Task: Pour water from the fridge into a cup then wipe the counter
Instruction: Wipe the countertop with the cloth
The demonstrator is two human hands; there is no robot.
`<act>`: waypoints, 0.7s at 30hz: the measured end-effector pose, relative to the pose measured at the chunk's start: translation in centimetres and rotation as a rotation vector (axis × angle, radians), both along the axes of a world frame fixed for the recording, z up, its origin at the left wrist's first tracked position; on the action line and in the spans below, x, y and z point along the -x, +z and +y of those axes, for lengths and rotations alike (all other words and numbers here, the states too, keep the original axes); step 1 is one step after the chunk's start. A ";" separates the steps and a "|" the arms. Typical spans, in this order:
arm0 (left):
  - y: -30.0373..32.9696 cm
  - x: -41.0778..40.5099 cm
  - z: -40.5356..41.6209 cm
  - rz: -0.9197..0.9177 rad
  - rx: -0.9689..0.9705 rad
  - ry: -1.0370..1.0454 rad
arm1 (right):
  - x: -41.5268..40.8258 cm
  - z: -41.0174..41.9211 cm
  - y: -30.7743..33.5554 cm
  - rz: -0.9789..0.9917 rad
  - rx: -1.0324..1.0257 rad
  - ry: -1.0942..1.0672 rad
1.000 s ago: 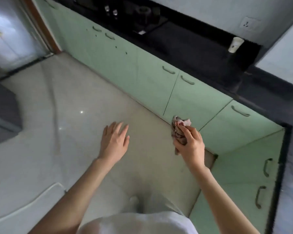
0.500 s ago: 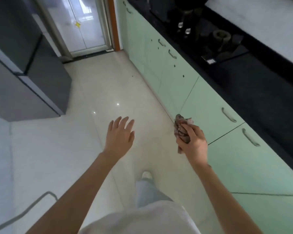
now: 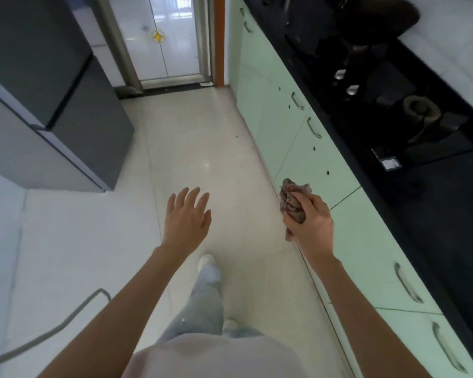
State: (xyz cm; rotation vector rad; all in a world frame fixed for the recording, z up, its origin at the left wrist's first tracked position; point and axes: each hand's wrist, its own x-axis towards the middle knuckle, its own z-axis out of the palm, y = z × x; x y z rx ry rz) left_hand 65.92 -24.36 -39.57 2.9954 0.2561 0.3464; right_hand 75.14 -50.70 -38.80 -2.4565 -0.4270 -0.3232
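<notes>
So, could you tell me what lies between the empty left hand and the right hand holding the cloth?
In the head view, only bare pale floor tile shows between the left hand and the right hand gripping the cloth.

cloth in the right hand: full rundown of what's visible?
The cloth is a small brownish-pink rag that looks like soft fabric, crumpled into a wad. The right hand grips it, fingers curled round its middle; a bunch sticks out above the fingers and a short tail hangs below. It is held in the air beside the green cabinet fronts, touching nothing else.
</notes>
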 end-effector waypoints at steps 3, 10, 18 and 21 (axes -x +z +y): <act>-0.7 -5.4 3.2 -0.008 0.003 0.023 | -5.6 2.9 -0.3 -0.007 0.012 -0.008; -0.2 -19.8 11.0 -0.048 0.050 0.066 | -18.8 10.3 1.1 -0.018 -0.018 -0.053; -0.8 -32.3 16.8 -0.025 0.057 0.064 | -31.1 16.7 1.4 0.060 -0.066 -0.085; -1.3 -37.4 18.9 -0.005 0.052 0.066 | -36.4 18.8 1.0 0.074 -0.068 -0.072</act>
